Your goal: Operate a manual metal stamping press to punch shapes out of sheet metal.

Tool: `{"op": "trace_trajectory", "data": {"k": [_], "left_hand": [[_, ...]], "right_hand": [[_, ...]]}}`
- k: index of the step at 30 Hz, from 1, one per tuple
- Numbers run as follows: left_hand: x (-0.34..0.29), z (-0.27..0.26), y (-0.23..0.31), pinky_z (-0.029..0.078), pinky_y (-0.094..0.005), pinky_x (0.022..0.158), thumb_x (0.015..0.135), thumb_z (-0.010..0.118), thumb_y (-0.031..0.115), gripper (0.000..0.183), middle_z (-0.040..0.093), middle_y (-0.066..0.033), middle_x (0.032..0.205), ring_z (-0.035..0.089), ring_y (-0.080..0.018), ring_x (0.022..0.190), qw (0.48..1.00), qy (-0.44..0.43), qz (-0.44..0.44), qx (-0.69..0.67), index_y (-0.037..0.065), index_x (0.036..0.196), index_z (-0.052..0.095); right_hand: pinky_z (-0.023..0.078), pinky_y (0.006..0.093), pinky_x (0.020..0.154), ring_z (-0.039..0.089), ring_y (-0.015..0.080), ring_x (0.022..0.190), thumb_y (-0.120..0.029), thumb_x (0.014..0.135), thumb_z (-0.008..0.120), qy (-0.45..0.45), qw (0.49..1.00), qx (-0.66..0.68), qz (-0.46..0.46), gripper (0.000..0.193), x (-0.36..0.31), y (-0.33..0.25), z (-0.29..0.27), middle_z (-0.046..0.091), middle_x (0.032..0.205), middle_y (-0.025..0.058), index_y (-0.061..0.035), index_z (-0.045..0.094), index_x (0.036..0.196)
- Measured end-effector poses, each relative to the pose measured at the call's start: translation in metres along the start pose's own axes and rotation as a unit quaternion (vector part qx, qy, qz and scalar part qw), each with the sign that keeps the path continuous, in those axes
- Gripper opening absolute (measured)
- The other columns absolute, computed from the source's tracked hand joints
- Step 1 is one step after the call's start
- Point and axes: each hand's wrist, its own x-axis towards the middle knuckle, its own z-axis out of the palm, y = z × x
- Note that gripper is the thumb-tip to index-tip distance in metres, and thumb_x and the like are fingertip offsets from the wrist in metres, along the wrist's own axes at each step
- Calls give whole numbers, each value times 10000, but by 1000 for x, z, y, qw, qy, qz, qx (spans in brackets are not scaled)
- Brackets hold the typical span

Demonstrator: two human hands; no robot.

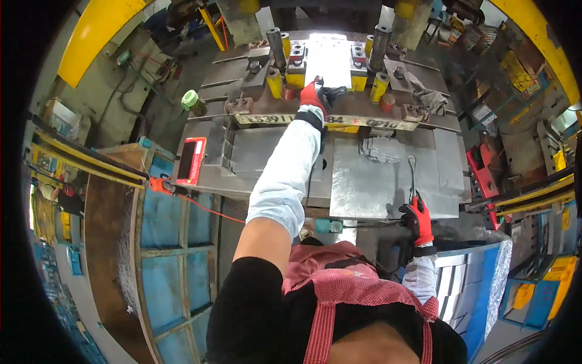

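My left hand, in a red and black glove, reaches forward to the near edge of a brightly lit plate in the die. Its thumb and dark fingertips are apart, and nothing shows between them. My right hand, gloved the same way, is closed around the handle of a thin metal hook. The hook's curved end points away from me over a flat steel plate. Past the hook's tip, a stack of thin grey metal pieces lies on that plate.
Upright guide posts and yellow cylinders flank the lit plate. A marked bar runs along the die's front. At left lies a red-framed dark panel; a blue rack stands below it. A blue bin is at my right.
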Motion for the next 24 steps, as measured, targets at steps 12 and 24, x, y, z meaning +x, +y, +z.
{"op": "trace_trajectory", "data": {"k": [12,24], "left_hand": [[-267,-101,-77,356,-317,924,819,548,300,429,514,-118,1186,465,-260,1119,794,134,169,569,92,1189,489],[-257,-156,-99,119,-476,1045,787,511,340,504,282,-73,1382,188,-322,1292,521,61,27,851,203,1258,401]], "right_hand": [[372,232,407,465,82,472,-114,739,607,18,1000,18,-5,318,17,47,-39,506,627,-7,-62,516,1039],[359,220,398,454,89,453,-108,726,614,11,997,71,21,192,17,50,-41,503,625,2,-60,520,888]]}}
